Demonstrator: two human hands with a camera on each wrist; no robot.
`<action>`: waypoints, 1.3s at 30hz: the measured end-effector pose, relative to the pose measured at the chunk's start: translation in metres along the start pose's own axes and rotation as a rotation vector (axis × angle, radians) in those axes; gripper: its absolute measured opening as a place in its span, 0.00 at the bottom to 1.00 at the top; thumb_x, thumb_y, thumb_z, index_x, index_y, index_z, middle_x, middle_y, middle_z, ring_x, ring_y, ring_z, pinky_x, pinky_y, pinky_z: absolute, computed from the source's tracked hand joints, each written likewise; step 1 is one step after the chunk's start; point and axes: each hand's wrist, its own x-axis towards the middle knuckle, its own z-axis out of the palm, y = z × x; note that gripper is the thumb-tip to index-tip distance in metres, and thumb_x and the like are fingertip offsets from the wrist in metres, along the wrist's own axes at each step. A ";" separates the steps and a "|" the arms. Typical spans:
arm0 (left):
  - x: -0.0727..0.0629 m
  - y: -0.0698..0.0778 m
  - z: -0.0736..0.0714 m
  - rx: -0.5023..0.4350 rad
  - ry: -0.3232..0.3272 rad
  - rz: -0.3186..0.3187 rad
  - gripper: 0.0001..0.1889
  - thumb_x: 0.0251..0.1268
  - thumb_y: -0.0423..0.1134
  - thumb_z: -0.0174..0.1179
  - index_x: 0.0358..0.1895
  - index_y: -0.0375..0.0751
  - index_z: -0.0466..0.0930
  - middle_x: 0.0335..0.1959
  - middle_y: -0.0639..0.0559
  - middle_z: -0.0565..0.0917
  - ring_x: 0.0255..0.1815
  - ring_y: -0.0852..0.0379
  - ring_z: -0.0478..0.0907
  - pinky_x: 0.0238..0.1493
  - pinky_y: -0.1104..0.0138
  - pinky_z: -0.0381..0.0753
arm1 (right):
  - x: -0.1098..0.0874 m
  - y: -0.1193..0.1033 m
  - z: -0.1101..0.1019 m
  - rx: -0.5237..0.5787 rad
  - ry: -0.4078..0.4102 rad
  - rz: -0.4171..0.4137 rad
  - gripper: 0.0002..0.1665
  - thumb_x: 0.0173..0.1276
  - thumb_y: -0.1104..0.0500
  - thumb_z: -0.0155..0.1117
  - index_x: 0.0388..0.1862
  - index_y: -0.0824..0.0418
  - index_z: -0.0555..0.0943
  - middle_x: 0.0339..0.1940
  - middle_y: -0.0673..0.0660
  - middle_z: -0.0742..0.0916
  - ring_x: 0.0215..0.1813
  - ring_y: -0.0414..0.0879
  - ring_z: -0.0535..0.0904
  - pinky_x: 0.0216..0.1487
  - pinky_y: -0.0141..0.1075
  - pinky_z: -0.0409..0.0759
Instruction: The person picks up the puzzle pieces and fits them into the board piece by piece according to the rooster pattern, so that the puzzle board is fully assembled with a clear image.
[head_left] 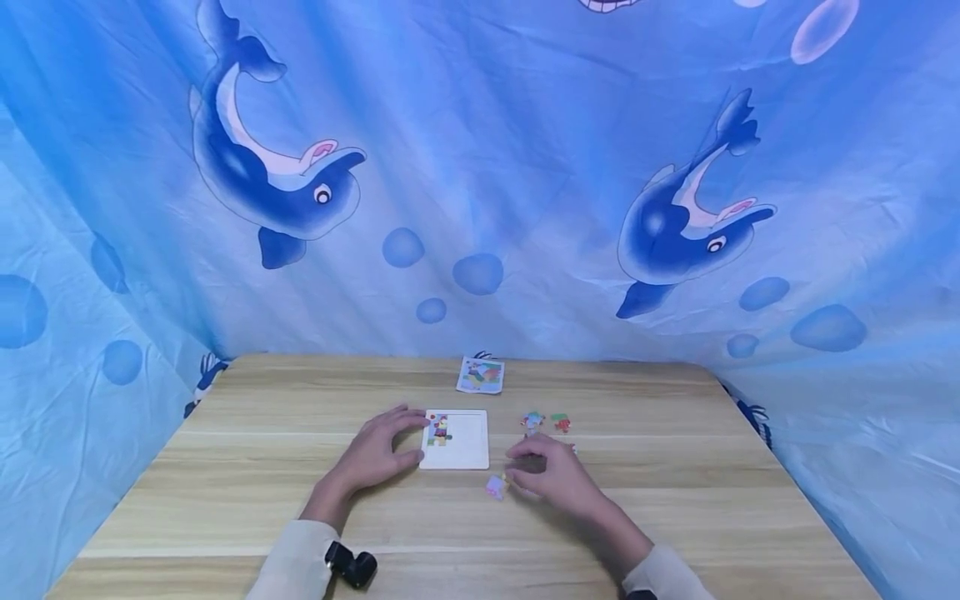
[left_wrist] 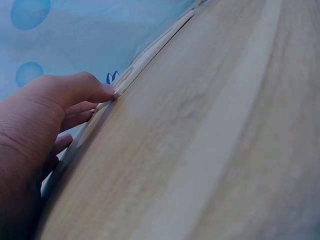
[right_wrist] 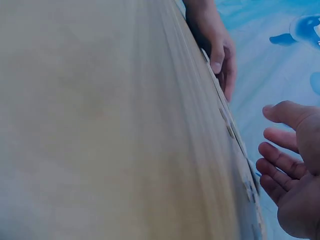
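The left hand (head_left: 381, 447) rests at the left edge of a white puzzle tray (head_left: 469, 450), its thumb and fingertips touching the edge at separate spots. The fingers are relaxed and spread, with a wide gap between thumb and forefinger. The tray lies flat near the middle of a wooden table (head_left: 247, 467), and a small joined group of colourful puzzle pieces (head_left: 438, 432) sits in its upper left part.

The right hand (head_left: 553, 475) is just right of the tray, above the table. Its fingers are loosely bent, thumb and forefinger apart, with nothing seen between them in the right wrist view. Near its thumb, 1 loose purple and pink piece (head_left: 495, 487) lies by the tray's lower right corner. Beyond the hand lie 2 more loose pieces, a blue one (head_left: 533, 420) and a red and green one (head_left: 561, 422); others are partly hidden by the fingers.

A picture card (head_left: 481, 376) lies behind the tray, near a blue cloth (head_left: 480, 167) printed with dolphins.
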 end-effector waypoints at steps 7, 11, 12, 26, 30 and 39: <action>0.000 0.001 -0.001 0.002 -0.003 -0.001 0.28 0.63 0.49 0.66 0.68 0.51 0.79 0.74 0.49 0.76 0.82 0.38 0.62 0.79 0.33 0.57 | -0.010 0.007 0.008 -0.073 0.020 -0.054 0.14 0.60 0.56 0.78 0.45 0.55 0.90 0.46 0.46 0.88 0.51 0.43 0.83 0.55 0.33 0.84; 0.000 0.001 -0.001 0.003 -0.002 -0.001 0.28 0.63 0.49 0.66 0.68 0.52 0.79 0.74 0.50 0.76 0.82 0.39 0.62 0.79 0.33 0.57 | -0.014 0.008 0.012 -0.121 0.047 -0.069 0.16 0.57 0.52 0.81 0.44 0.53 0.90 0.47 0.44 0.88 0.52 0.42 0.82 0.57 0.33 0.83; 0.000 0.000 -0.001 0.005 0.001 -0.002 0.28 0.63 0.49 0.66 0.68 0.52 0.79 0.74 0.50 0.76 0.82 0.39 0.62 0.79 0.33 0.57 | -0.014 0.008 0.014 -0.131 0.051 -0.068 0.17 0.56 0.51 0.81 0.44 0.53 0.90 0.47 0.44 0.87 0.52 0.41 0.82 0.56 0.33 0.82; 0.000 0.002 -0.001 0.006 0.007 0.001 0.28 0.63 0.48 0.66 0.67 0.50 0.80 0.74 0.49 0.76 0.81 0.38 0.62 0.78 0.34 0.58 | -0.013 0.007 0.022 -0.273 0.065 -0.110 0.15 0.55 0.47 0.82 0.39 0.49 0.90 0.43 0.39 0.84 0.47 0.36 0.75 0.46 0.30 0.77; -0.001 0.003 -0.002 0.002 0.001 -0.001 0.28 0.63 0.48 0.66 0.68 0.50 0.80 0.74 0.49 0.76 0.82 0.38 0.62 0.79 0.34 0.57 | -0.012 0.008 0.020 -0.269 0.044 -0.111 0.14 0.56 0.49 0.82 0.40 0.49 0.90 0.43 0.39 0.84 0.48 0.36 0.75 0.48 0.31 0.78; 0.000 0.003 -0.001 0.003 0.001 0.001 0.28 0.63 0.48 0.67 0.68 0.50 0.80 0.74 0.49 0.76 0.82 0.38 0.62 0.79 0.34 0.57 | -0.011 0.010 0.015 -0.218 0.014 -0.087 0.13 0.57 0.48 0.81 0.41 0.47 0.90 0.44 0.38 0.85 0.52 0.37 0.78 0.55 0.34 0.82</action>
